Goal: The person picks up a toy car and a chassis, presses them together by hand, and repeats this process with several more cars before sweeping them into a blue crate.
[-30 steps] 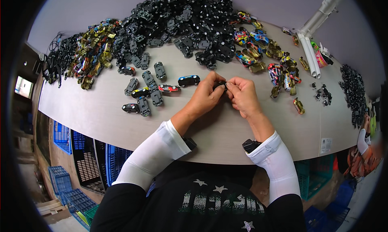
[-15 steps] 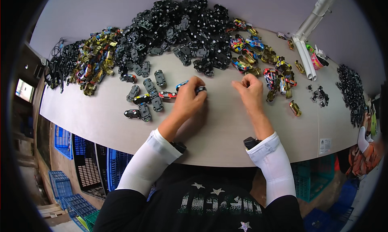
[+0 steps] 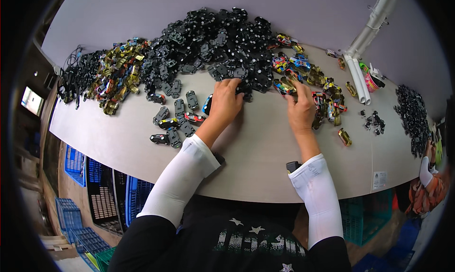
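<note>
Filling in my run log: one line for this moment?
left hand: on black chassis pile | right hand: on coloured car shells | table

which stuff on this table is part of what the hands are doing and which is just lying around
In use:
left hand on the black chassis pile
right hand on the coloured car bodies
finished toy cars

Lying about:
white tubes
blue crates

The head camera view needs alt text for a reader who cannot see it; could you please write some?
A person's left hand reaches into a large pile of black toy car chassis while the right hand touches a heap of colourful toy car bodies. Both lie on a pale worktable, with a few finished toy cars lined up to the left.
</note>
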Demonstrator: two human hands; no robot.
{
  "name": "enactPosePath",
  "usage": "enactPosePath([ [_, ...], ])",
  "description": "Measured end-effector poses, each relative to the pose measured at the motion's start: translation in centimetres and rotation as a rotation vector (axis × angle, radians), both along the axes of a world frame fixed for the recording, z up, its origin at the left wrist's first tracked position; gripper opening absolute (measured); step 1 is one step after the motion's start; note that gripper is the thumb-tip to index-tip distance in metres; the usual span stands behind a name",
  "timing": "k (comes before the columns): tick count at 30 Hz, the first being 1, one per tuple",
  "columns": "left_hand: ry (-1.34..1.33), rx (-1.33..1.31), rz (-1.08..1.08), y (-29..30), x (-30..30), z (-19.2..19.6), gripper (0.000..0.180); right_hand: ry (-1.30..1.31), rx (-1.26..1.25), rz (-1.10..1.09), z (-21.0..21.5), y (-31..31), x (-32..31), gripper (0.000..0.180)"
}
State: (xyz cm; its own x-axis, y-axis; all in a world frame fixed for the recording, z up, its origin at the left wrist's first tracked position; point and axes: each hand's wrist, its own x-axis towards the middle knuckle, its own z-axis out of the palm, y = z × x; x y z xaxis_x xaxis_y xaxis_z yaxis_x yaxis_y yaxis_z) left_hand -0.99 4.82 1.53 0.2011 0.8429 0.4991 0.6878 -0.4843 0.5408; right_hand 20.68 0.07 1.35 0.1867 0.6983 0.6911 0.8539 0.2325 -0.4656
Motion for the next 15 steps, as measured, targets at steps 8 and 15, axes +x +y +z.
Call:
enactPosePath([
  [8, -0.171, -0.071, 0.02, 0.8, -0.4, -0.2, 0.019, 0.019, -0.082, -0.006, -1.6, 0.9, 0.9, 0.021],
  [15, -0.601, -0.137, -0.065, -2.2, 0.0, 1.5, 0.013, 0.351, -0.201, 0.205, 1.3, -0.9, -1.1, 0.011],
])
